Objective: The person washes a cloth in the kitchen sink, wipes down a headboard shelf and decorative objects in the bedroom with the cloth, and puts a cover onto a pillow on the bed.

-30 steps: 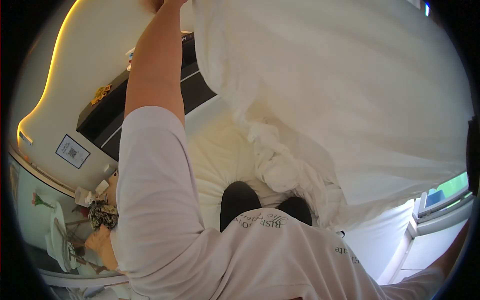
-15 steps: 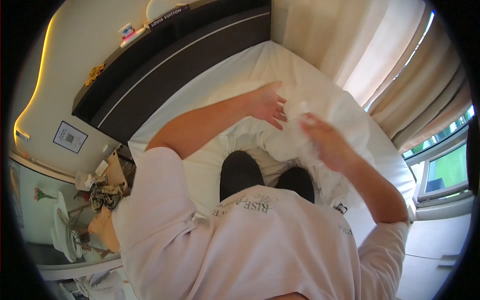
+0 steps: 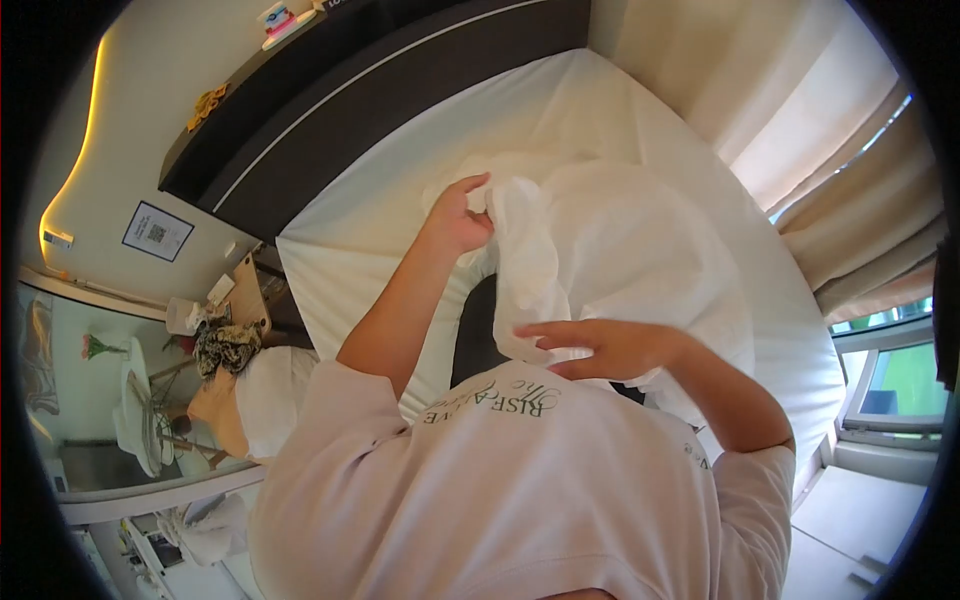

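Observation:
Puffy white bedding (image 3: 640,240) lies bunched on the bed in front of me, its thick rolled edge (image 3: 525,260) running from far to near between my hands. My left hand (image 3: 460,220) is at the far left end of that edge, fingers curled in against the white fabric; part of the grip is hidden. Close to my shirt, my right hand (image 3: 625,348) rests over the near end of the roll. Its fingers are stretched out and apart, pointing left. My dark-clothed leg (image 3: 480,335) shows beside the roll.
A fitted white sheet (image 3: 360,215) covers the mattress. The dark headboard (image 3: 400,95) bounds the far left side, and beige curtains (image 3: 770,90) hang on the right beside a window (image 3: 895,365). At left are a small wooden table (image 3: 245,290) and a mirror (image 3: 75,425).
My left hand has moved left and its fingers have curled in. My right hand has come down toward my body. The white bedding is now spread wider, with a rolled edge between the hands.

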The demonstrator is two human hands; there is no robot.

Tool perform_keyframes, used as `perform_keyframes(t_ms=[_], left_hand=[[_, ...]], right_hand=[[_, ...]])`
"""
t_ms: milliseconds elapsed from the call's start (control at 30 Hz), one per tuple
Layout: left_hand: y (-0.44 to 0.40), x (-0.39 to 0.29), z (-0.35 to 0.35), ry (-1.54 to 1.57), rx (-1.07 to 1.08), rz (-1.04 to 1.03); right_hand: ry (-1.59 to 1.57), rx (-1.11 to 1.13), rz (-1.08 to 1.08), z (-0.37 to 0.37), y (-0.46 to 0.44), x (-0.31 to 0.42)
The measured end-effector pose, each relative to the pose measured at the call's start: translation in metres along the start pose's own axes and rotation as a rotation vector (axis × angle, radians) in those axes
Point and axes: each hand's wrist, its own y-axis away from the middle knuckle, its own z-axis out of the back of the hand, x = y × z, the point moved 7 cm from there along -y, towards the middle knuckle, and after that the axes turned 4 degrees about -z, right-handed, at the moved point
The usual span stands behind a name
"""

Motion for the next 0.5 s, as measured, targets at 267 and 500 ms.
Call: perform_keyframes(t_ms=[267, 500], left_hand=[[0.104, 0.15, -0.026, -1.799, 0.886, -0.238], [0.091, 0.144, -0.056, -1.933, 1.119, -0.033]], right_hand=[[0.145, -0.721, 0.129, 0.215, -0.016, 0.018], [0.446, -0.574, 0.196, 0.155, -0.279, -0.096]])
